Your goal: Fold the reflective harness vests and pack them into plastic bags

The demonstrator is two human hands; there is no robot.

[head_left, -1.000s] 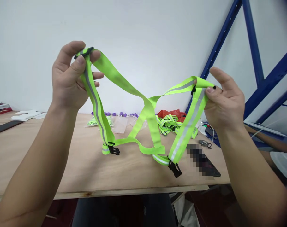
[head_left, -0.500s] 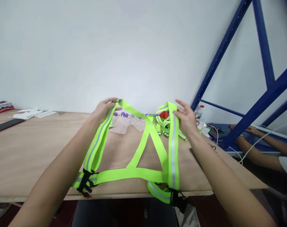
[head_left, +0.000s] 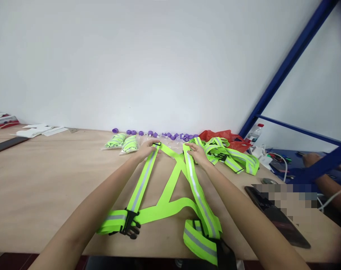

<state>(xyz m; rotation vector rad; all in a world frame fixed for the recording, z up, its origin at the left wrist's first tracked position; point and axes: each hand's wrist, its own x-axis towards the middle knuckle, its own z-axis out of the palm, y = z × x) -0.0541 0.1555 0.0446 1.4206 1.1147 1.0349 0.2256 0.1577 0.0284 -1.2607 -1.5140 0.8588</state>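
Note:
A neon-green reflective strap vest (head_left: 164,204) lies spread flat on the wooden table (head_left: 46,187), its black buckles near the front edge. My left hand (head_left: 147,149) rests on the far end of the left strap, fingers closed over its black slider. On the far end of the right strap, my right hand (head_left: 196,152) presses down with its fingers curled on the webbing. Both arms reach far forward across the table.
Several more green vests (head_left: 229,155) and a red bag (head_left: 221,135) lie at the back right. Two bagged vests (head_left: 122,142) and purple caps (head_left: 159,134) line the wall. A dark phone (head_left: 277,217) lies at the right. Another person's arm (head_left: 328,180) is at the far right by a blue rack (head_left: 285,71).
A second ago both hands held the vest up in the air. They have lowered it and laid it flat, stretching the straps away from me across the table.

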